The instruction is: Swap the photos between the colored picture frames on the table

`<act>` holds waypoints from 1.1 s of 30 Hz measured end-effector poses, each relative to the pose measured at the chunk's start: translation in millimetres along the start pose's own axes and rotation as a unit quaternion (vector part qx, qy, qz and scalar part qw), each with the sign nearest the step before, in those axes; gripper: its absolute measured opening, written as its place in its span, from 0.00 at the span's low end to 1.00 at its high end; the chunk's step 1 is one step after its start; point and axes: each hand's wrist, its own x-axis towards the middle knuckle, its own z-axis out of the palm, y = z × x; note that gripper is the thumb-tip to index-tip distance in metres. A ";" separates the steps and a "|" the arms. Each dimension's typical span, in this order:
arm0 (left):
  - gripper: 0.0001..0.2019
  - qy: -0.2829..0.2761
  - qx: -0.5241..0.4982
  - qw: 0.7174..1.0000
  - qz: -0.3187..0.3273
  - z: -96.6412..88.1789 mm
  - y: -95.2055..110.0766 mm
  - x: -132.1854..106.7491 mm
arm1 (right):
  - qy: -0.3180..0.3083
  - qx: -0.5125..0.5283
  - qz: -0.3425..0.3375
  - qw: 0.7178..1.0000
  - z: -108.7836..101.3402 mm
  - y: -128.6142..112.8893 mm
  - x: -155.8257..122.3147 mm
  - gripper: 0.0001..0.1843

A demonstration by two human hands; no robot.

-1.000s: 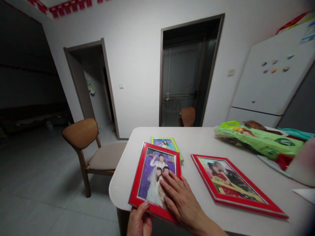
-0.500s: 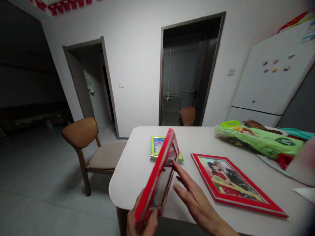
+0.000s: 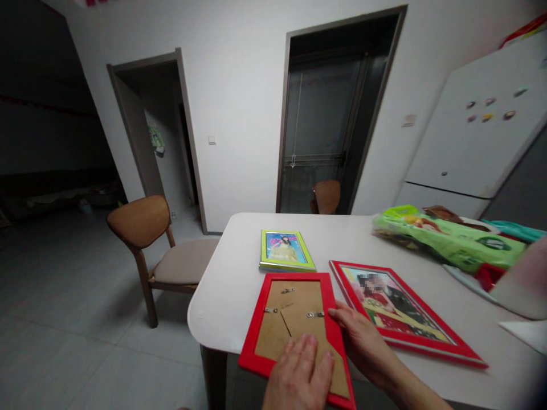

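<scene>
A small red picture frame [image 3: 287,322] lies face down at the near edge of the white table [image 3: 224,299], its brown backing board and metal clips showing. My left hand [image 3: 299,373] rests flat on the backing near its lower edge, fingers stretched out. My right hand [image 3: 363,341] grips the frame's right edge, thumb on the red border. To the right, a larger red frame [image 3: 399,313] lies face up, right beside my right hand. A small green frame [image 3: 285,250] lies face up just beyond.
A green plastic bag [image 3: 448,242] and other packets lie at the table's far right. A wooden chair [image 3: 147,228] stands left of the table. A white fridge [image 3: 470,148] with magnets is at the right. Two dark doorways open in the wall behind.
The small red frame was face up, then lifted on edge and turned over; it now lies face down. My left hand moved from its lower edge onto the backing.
</scene>
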 end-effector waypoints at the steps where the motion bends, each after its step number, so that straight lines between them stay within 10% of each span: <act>1: 0.19 -0.029 0.015 0.999 0.004 0.9 0.5 2.0 | -0.010 -0.001 0.008 1.000 -3.3 1.0 1.8 0.18; 8: 0.21 -0.119 0.090 0.989 0.000 17.5 4.6 9.3 | -0.001 -0.166 0.011 0.986 -20.8 11.0 18.7 0.18; 17: 0.21 -0.060 0.098 0.992 0.061 36.7 -15.7 5.8 | 0.065 -0.504 -0.098 0.856 -26.6 31.3 34.9 0.17; 24: 0.22 -0.134 0.017 0.991 0.005 8.0 -7.1 12.7 | 0.079 -0.601 -0.099 0.789 -25.4 33.2 32.6 0.18; 30: 0.22 0.094 -0.072 0.982 -0.150 -39.0 -40.7 27.4 | 0.054 -0.583 -0.137 0.799 -24.1 28.7 28.5 0.22; 33: 0.24 0.114 -0.057 0.976 -0.174 -47.7 -56.3 31.8 | 0.046 -0.587 -0.142 0.796 -21.8 30.7 30.7 0.20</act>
